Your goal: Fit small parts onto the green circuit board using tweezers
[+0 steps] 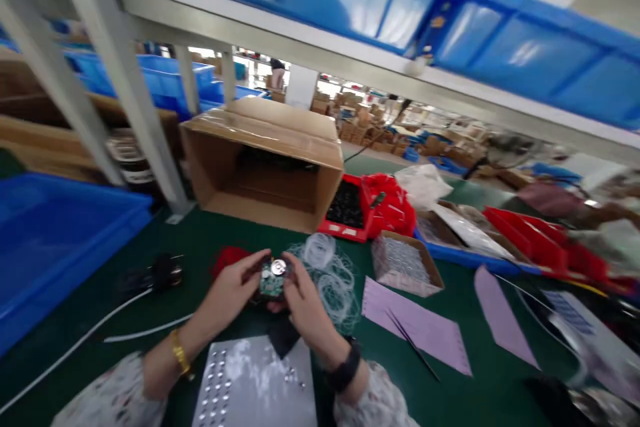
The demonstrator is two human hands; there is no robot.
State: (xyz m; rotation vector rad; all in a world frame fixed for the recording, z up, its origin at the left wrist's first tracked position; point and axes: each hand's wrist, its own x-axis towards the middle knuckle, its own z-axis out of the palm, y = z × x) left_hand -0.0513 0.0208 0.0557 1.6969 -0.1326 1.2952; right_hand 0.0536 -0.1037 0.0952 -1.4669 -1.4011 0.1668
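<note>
Both my hands hold a small device with a green circuit board (271,283) and a round silver part (279,267) on its top. My left hand (233,290) grips its left edge, thumb and fingers closed on it. On the right edge, my right hand (303,293) is closed round it too. A dark piece (283,337) hangs just below the device. Beneath my hands lies a grey sheet (260,387) with rows of small shiny round parts at its left and a few loose ones at its right.
An open cardboard box (265,203) stands behind my hands. Clear tubing (333,280), a tray of small parts (405,263) and tweezers (413,343) on pink paper (430,333) lie to the right. Blue bins (60,240) flank the left; a shelf (300,33) crosses above.
</note>
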